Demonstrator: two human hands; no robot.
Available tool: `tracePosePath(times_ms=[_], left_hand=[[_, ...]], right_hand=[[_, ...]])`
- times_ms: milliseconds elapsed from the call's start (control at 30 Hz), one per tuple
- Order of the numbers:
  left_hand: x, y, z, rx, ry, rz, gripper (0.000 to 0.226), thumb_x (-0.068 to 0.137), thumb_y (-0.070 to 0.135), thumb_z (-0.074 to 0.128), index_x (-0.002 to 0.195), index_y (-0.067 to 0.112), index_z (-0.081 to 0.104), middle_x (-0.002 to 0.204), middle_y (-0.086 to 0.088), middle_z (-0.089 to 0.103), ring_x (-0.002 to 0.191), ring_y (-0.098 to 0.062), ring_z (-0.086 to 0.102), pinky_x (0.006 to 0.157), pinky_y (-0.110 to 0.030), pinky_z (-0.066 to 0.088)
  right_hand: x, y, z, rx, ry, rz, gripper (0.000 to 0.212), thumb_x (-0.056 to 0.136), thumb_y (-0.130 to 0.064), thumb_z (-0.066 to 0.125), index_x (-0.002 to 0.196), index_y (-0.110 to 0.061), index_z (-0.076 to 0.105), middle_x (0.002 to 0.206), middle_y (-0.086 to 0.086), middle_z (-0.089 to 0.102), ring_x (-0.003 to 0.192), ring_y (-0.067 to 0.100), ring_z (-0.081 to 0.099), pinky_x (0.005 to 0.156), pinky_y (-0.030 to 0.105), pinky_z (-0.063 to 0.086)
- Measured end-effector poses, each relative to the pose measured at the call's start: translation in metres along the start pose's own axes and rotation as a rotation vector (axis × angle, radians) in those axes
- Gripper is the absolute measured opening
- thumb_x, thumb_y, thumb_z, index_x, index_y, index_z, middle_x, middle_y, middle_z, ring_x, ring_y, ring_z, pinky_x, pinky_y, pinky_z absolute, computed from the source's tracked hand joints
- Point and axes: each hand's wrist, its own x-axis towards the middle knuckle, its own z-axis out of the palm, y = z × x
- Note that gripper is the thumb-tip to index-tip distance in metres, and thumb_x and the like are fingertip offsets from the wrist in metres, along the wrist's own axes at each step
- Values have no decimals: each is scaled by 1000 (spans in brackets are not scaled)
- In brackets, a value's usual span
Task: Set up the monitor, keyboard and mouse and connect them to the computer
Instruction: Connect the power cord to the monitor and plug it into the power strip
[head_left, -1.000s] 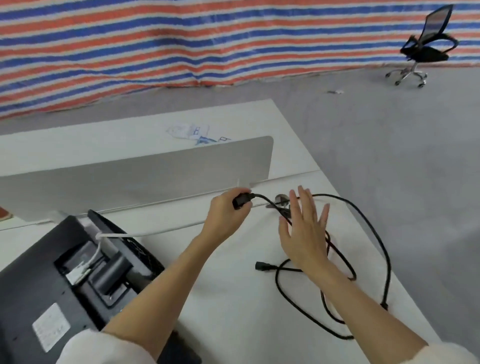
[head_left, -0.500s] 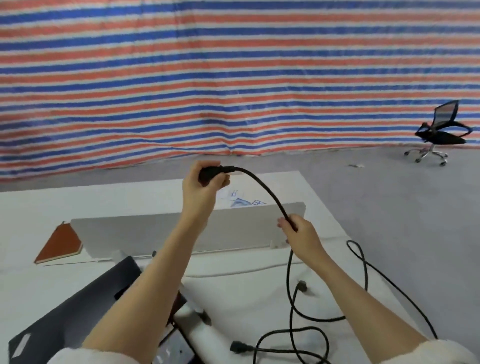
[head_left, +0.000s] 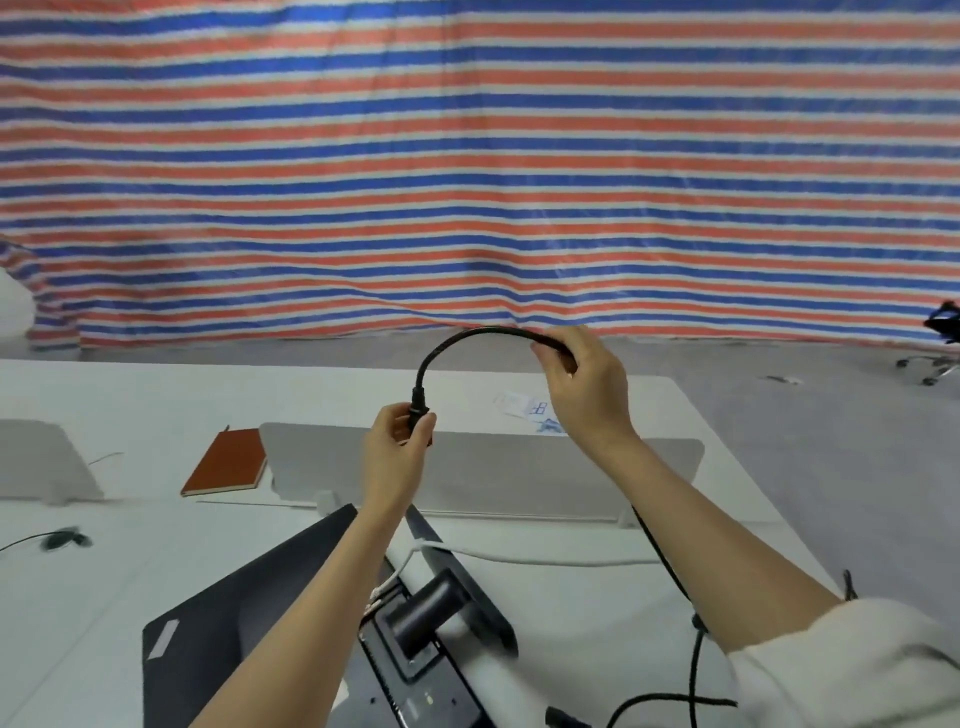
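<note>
My left grip (head_left: 400, 436) pinched the black power cable's plug (head_left: 418, 410) above the table's (head_left: 130, 561) divider. My right grip (head_left: 582, 379) pinched the cable (head_left: 467, 338) arching between them; the monitor (head_left: 249, 623) lay face-down at the near edge.

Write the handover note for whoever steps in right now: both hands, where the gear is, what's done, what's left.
Left hand grips the plug end of the black power cable, held up over the desk.
Right hand pinches the same cable further along; the rest trails down past the right arm to loops at the desk's near right.
Monitor lies face down at the near edge, a white cable running to its back.
Done: cable picked up.
Left: plug it in and stand the monitor up; keyboard, mouse and computer are not in view.
</note>
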Motion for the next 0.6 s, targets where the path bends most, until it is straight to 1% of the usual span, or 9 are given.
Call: tracePosePath(times_ms=[67,133,200,300,367,400,467,533,600], left_hand=[[-5,-16,-16,55,-4,-22,17,92,20,59,108,13,56,90,3,64,82,-10,63,74,-17,49],[-12,-35,-31,150,-42,-35,18,90,22,62,107,16,59,94,3,65,87,-10,62,78,-19,47],[-22,-52,-45,239,-120,-41,19,87,21,66,105,18,62,94,6,65,88,-8,59,77,-17,44],[-42,-77,-64,361,-228,-17,18,83,24,70,100,23,65,95,11,65,91,-8,58,81,-19,45],[-56,-94,-73,444,-280,-8,21,81,24,71,102,21,67,94,14,62,94,-8,55,82,-17,42],[-62,-104,-75,477,-289,-16,22,81,24,72,102,21,68,95,14,59,96,-8,54,83,-18,41],[-78,-129,-83,508,-288,-62,23,81,25,72,103,21,68,105,11,55,104,-11,53,90,-23,40],[-94,-155,-88,540,-321,-140,25,82,25,70,107,21,68,120,5,51,116,-13,48,96,-22,34],[-110,-175,-93,552,-367,-224,29,84,26,67,113,23,65,129,1,48,124,-15,41,100,-22,29]], right_hand=[[-9,-11,17,-31,-182,-47,18,92,-19,56,105,-8,64,86,0,65,74,11,56,64,12,43],[-27,-11,31,-83,-372,-31,22,95,-23,52,111,-14,64,86,-4,65,73,14,58,64,23,44],[-50,-7,42,-104,-543,29,26,97,-28,47,118,-22,62,102,-4,69,90,18,63,71,27,44],[-84,-9,70,-201,-789,73,32,99,-32,42,128,-30,55,122,-6,63,109,20,57,78,28,40],[-103,-11,88,-266,-893,44,33,99,-32,40,130,-33,51,128,-8,58,115,19,54,85,31,43],[-113,-10,97,-293,-927,26,32,99,-33,39,129,-34,51,128,-8,58,114,19,54,85,33,44],[-138,-4,116,-327,-991,40,29,99,-32,37,123,-35,53,124,-8,60,109,21,57,82,35,46],[-164,5,130,-380,-1068,88,28,99,-29,36,120,-35,54,120,-5,62,104,24,59,78,35,45],[-189,16,136,-425,-1152,125,28,98,-24,37,119,-34,52,116,-3,64,102,26,59,74,34,42]])
